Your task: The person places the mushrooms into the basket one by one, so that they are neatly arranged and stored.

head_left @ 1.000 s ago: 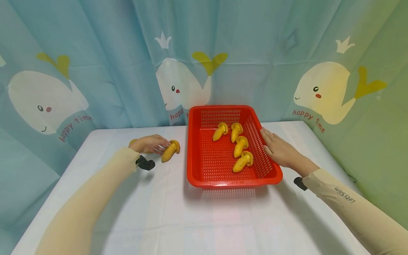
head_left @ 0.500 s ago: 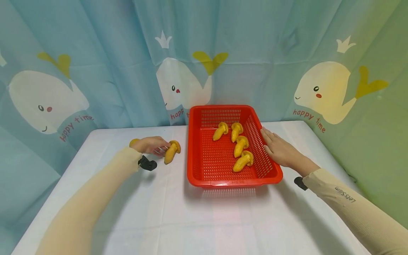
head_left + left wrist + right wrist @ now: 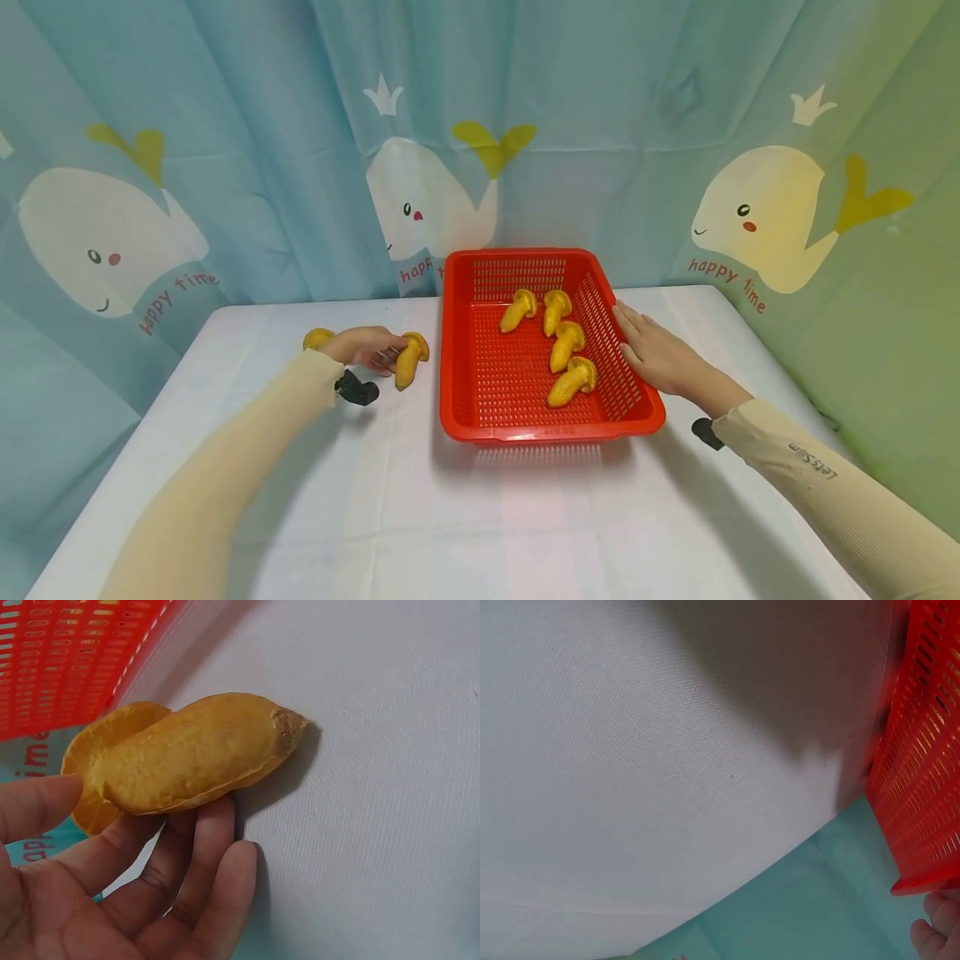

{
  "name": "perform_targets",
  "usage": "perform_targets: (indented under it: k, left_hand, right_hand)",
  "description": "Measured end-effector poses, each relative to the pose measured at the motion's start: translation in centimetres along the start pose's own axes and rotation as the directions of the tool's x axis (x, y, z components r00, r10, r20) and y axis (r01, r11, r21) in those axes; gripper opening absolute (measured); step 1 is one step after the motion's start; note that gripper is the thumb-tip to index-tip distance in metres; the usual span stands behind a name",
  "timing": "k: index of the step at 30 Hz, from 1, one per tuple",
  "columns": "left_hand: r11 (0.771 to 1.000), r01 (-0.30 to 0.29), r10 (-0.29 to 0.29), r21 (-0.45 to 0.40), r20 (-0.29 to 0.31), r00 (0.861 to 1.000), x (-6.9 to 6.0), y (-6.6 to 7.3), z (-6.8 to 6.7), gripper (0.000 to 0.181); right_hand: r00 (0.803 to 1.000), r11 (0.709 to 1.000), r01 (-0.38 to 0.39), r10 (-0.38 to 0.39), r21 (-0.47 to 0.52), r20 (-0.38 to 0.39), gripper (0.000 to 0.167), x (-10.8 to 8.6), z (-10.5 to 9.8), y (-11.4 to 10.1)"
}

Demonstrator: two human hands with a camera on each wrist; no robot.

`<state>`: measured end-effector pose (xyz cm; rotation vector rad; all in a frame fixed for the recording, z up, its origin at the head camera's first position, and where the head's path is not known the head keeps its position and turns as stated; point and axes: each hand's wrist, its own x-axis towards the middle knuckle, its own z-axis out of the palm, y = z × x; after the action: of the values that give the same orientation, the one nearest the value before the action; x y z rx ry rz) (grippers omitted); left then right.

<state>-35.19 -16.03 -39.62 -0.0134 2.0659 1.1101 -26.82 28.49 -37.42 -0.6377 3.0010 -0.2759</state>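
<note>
My left hand (image 3: 366, 345) is left of the red basket (image 3: 551, 432), with its thumb and curled fingers pinching a yellow mushroom (image 3: 408, 363) near the cap. In the left wrist view the thumb lies against the cap side of the mushroom (image 3: 202, 754), fingers beneath it, and its brown stem end points away from the palm. My right hand (image 3: 662, 353) rests with straight fingers along the basket's right rim. Only a few fingertips of the right hand (image 3: 941, 928) show in the right wrist view, beside the basket's perforated wall (image 3: 930, 750).
Several yellow mushrooms (image 3: 572, 382) lie in the basket, mostly toward its right side. Another mushroom (image 3: 318, 338) sits on the white-covered table (image 3: 525, 533) behind the left wrist, partly hidden. A blue whale-print curtain (image 3: 300, 167) hangs along the table's back edge.
The left hand has shifted slightly right and nearer, and the mushroom at its fingers has moved right and turned more upright in the head view. Right hand and basket have stayed put.
</note>
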Motion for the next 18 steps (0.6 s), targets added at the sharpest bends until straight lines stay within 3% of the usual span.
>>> perform_targets:
  k: [18]
  left_hand:
    - [0.994,0.038,-0.043,-0.106,-0.048,0.998,0.39,-0.31,0.57,0.032]
  right_hand:
    - [1.0,1.0,-0.009,0.009,0.005,0.003,0.063,0.02,-0.01,-0.1]
